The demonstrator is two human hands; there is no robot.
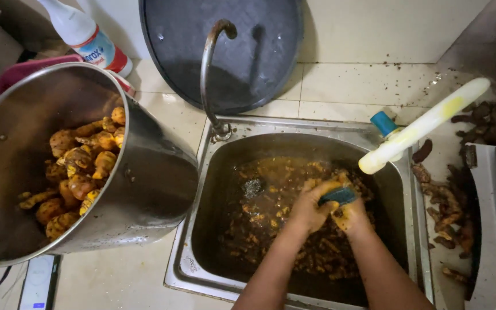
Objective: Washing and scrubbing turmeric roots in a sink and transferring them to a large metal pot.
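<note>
Far to the left of the hands, a large steel pot (144,189) stands tilted on the counter, with a heap of yellow-orange turmeric roots (78,169) inside. Nearer, still left of the hands and behind them, a curved tap (209,69) rises at the back edge of the steel sink (202,252). Both hands are down in the sink, over murky brown water full of root pieces (271,229). The left hand (311,208) is curled around something yellow, though what exactly it grips is hard to tell. Touching it, the right hand (351,215) is closed around a dark blue-green scrub pad (338,196), which lies between the two hands at their upper edge. Just behind and to the right of the hands, a pale plastic handle (420,126) slants across the sink's corner. Further right, unwashed brown roots (446,212) lie on the counter.
</note>
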